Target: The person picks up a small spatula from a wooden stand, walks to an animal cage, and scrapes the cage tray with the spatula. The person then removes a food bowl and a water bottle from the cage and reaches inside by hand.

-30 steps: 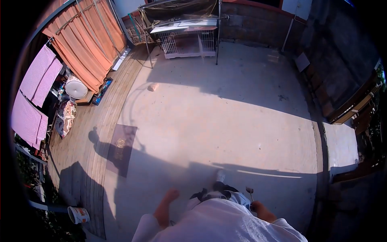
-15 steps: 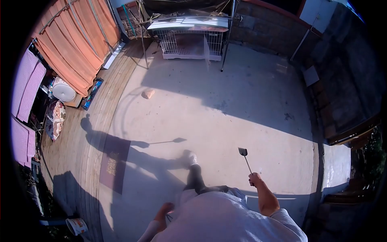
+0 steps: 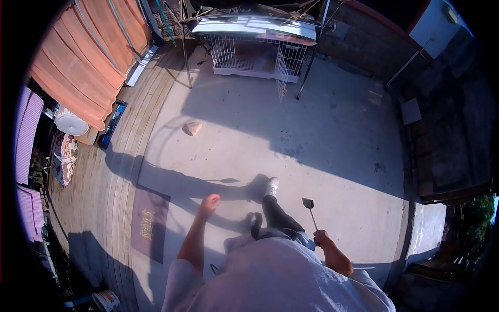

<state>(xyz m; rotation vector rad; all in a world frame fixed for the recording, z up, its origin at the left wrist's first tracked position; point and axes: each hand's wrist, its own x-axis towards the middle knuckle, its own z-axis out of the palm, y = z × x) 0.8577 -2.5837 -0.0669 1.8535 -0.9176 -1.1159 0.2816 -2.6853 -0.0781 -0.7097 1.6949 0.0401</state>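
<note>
My right hand (image 3: pixel 322 238) is wrapped around the thin handle of a small dark shovel (image 3: pixel 308 203), whose flat blade points away from me over the concrete. Ahead of my body, my left hand (image 3: pixel 209 203) hangs in the air with its fingers curled in and nothing visible in them. Below it lies the concrete floor (image 3: pixel 234 151), with a dark doormat (image 3: pixel 150 223) to the left. One white shoe (image 3: pixel 272 185) of mine is stepped forward. A pinkish stone (image 3: pixel 192 128) rests on the concrete farther ahead.
A wire cage (image 3: pixel 249 54) with its door swung out stands at the back. Wooden decking (image 3: pixel 117 192) runs along the left, beneath an orange curtain (image 3: pixel 78 57). A white bucket (image 3: pixel 106 300) is at lower left. Block walls (image 3: pixel 358 47) border the back right.
My left hand has swung forward and up from beside my body. The cage and stone appear nearer. My right hand, still holding the shovel, is a little closer to my body.
</note>
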